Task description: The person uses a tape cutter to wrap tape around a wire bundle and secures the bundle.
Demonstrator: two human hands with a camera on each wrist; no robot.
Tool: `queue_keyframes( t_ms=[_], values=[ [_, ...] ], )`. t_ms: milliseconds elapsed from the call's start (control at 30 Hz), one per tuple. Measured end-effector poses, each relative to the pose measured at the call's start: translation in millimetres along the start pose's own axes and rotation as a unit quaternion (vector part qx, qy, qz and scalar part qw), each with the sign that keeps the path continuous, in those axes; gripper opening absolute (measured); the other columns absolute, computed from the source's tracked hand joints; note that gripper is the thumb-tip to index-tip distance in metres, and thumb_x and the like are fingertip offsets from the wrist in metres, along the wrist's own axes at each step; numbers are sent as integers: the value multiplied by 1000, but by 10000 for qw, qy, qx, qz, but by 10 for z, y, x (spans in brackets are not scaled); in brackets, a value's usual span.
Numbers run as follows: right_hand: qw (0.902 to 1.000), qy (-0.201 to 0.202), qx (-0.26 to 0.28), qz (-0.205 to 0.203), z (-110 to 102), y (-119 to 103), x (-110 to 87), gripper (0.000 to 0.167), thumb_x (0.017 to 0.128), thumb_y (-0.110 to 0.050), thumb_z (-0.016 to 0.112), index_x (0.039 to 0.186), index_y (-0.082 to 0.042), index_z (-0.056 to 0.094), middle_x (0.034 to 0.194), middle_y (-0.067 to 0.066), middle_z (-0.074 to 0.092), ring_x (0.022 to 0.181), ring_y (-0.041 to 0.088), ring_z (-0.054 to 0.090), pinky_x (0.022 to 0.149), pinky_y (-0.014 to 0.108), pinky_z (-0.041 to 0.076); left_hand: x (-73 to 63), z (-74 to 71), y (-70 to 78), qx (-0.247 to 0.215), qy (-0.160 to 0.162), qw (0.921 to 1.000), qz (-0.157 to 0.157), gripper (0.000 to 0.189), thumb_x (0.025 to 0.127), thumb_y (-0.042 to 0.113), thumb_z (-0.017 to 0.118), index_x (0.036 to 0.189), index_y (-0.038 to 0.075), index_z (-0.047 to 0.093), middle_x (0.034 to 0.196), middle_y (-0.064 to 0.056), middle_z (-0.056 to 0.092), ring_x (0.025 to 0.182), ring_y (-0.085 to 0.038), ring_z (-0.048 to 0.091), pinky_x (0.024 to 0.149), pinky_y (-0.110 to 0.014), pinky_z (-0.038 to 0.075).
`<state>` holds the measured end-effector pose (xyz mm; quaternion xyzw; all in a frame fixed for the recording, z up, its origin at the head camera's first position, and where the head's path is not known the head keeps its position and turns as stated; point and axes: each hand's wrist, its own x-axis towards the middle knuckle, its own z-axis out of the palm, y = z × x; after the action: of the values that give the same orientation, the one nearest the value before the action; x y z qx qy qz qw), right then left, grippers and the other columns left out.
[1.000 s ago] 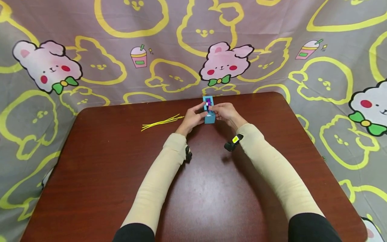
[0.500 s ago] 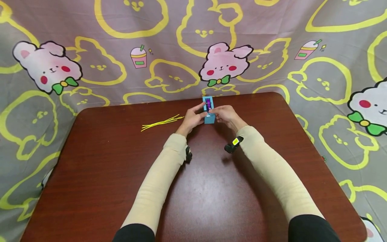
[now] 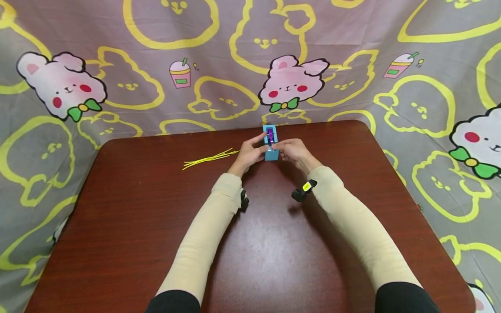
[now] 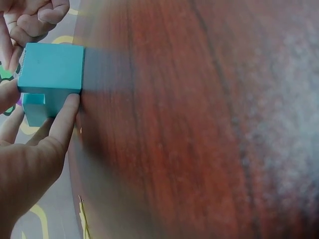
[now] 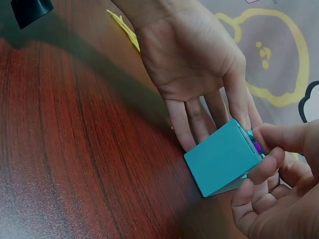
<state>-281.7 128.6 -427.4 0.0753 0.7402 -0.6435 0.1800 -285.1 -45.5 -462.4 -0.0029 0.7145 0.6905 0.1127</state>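
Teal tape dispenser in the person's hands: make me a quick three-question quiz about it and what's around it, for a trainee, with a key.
1. Which hand is nearer the yellow strands?
2. What colour is the roll inside the teal tape dispenser? A) green B) purple C) red
3. True or false: the yellow strands touch the teal tape dispenser.

Key:
1. The left hand.
2. B.
3. False; they lie apart from it on the table.

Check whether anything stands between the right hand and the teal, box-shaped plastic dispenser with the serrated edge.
Nothing visible does: the right hand is at the serrated edge of the dispenser, which the left hand holds. The thin yellow strands lie off to the left.
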Motion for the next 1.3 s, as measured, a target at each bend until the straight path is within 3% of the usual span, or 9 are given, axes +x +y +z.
queue_keyframes(
  t_ms=[733,1000,1167,1300],
  values=[
    [9998,-139,118,-61,24,20,-112,27,97,-13,68,113,8,70,75,5,56,65,13,48,62,25,44,-16,-8,11,-87,-56,9999,-27,51,98,12,67,146,28,56,156,-3,41,118,-23,62,93,-43,52],
    [9994,-183,304,-15,-6,70,-152,18,95,-13,72,102,4,72,75,6,56,63,13,48,60,25,44,-25,-5,12,-107,-92,9999,-39,52,98,11,66,146,27,55,155,-5,42,118,-23,61,93,-43,53],
    [9992,-226,331,-80,-15,102,-177,25,94,-11,72,108,9,70,76,7,58,62,12,49,60,25,44,-14,-4,4,-101,-75,9999,-31,51,98,12,67,146,27,55,154,-6,42,118,-23,61,93,-43,52],
    [9991,-210,372,-44,-15,115,-203,22,94,-13,73,104,6,70,76,5,58,62,12,49,59,24,44,-9,-5,1,-134,-67,9999,-36,52,98,11,67,146,27,55,155,-7,42,117,-24,61,93,-43,53]
  ],
)
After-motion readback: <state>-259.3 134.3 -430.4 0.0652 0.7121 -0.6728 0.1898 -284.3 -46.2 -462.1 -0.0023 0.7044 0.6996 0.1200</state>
